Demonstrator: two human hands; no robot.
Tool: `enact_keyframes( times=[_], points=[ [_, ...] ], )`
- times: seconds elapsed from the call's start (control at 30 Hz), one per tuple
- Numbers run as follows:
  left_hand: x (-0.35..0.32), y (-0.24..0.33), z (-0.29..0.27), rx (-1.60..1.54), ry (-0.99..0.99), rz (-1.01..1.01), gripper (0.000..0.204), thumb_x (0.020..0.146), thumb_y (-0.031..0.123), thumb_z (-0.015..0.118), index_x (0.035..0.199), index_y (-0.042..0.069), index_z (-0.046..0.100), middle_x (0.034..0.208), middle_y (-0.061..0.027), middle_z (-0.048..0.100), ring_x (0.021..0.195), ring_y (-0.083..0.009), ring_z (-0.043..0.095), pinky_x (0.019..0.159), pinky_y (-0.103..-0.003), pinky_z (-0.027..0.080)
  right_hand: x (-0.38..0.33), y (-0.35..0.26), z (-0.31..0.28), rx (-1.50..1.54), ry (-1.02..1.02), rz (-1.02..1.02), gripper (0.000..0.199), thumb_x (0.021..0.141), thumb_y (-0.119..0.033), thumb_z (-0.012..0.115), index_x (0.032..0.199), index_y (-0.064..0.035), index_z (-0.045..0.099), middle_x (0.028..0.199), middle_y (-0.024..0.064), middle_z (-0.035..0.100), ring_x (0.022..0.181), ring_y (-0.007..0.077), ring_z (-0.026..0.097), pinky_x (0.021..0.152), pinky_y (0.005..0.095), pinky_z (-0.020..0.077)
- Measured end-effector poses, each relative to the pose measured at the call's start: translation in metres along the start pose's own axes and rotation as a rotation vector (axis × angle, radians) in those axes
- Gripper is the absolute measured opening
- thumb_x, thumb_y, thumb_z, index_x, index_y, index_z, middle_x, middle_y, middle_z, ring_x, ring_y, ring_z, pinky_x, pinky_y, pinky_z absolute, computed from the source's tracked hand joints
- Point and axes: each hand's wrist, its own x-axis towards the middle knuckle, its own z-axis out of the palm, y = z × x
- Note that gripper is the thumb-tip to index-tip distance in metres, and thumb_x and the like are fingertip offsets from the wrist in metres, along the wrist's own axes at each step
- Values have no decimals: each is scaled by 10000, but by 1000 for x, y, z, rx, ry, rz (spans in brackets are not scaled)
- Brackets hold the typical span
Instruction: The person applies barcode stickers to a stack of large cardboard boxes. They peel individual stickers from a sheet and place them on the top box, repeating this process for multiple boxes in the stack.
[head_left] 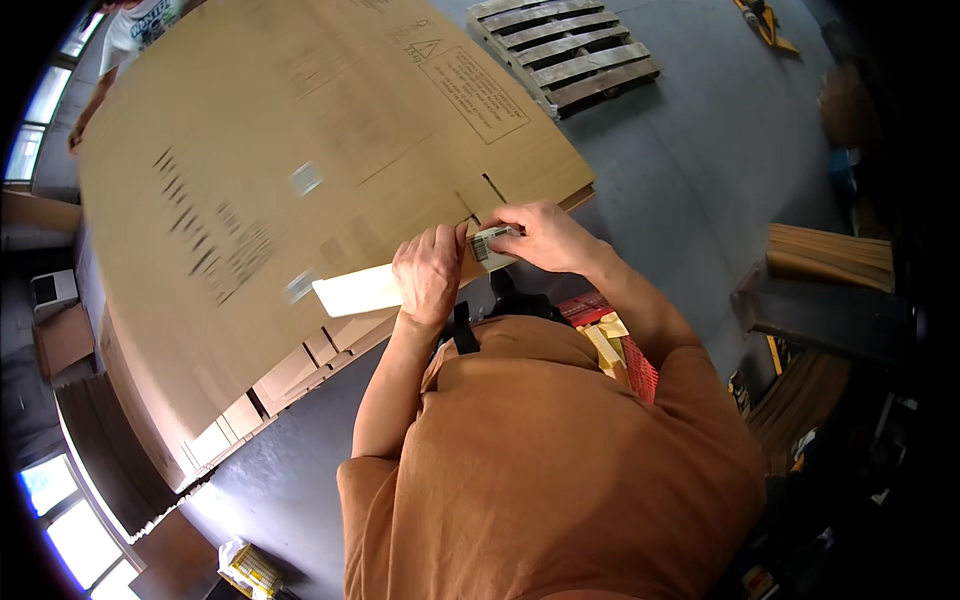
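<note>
A large brown cardboard sheet (350, 120), printed with black marks, lies on a stack in front of me. Over its near edge, my left hand (430, 275) is closed around a white strip (355, 292), whose free end sticks out to the left. Just to the right, my right hand (550, 237) pinches a small white label (494, 246) with a barcode. The two hands are close together, and my fingers hide where the strip and the label meet. Two small pale labels (305, 179) sit on the cardboard further left.
At the far left, another person's hand (76, 138) is by the cardboard's edge. A wooden pallet (565, 50) lies on the grey floor beyond. Stacked brown boards (830, 255) stand to the right. A red crate (640, 370) with yellow pieces is beside my right arm.
</note>
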Motion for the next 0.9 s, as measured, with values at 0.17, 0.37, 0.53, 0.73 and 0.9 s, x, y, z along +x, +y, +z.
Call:
enact_keyframes(
  times=[0.17, 0.37, 0.53, 0.73, 0.9],
  points=[
    [12, 3, 10, 25, -55, -94, 310, 922, 229, 633, 698, 85, 474, 607, -98, 544, 551, -293, 574, 523, -397, 455, 15, 18, 3, -300, 202, -337, 93, 780, -102, 716, 841, -55, 665, 831, 75, 605, 780, 263, 613, 709, 365, 494],
    [23, 2, 20, 9, -166, -372, 323, 951, 276, 578, 721, 53, 542, 667, -149, 617, 603, -353, 618, 549, -449, 494, 35, 23, -7, -592, 277, -627, 115, 717, -56, 743, 789, -85, 659, 812, 6, 615, 779, 192, 601, 679, 323, 475],
    [28, -18, 34, -17, -318, -556, 374, 967, 353, 530, 768, 39, 569, 722, -178, 639, 662, -405, 624, 587, -495, 487, 61, 24, -19, -248, 174, -619, 81, 783, -79, 728, 833, -81, 664, 782, 26, 618, 739, 214, 600, 663, 330, 488],
    [15, -57, 78, -130, -408, -264, 236, 906, 312, 617, 837, 86, 607, 732, -155, 643, 700, -376, 646, 607, -480, 514, 175, 53, -53, 102, -96, 52, 145, 908, -165, 613, 940, -31, 658, 784, 13, 639, 719, 91, 583, 627, 242, 445],
    [34, -64, 97, -168, -273, -240, 323, 918, 320, 606, 1189, 156, 543, 727, -131, 656, 672, -354, 654, 591, -480, 520, 241, 103, -34, -158, -349, 147, 198, 874, -224, 639, 949, -45, 677, 839, 79, 679, 746, 172, 621, 661, 309, 478]
  ],
)
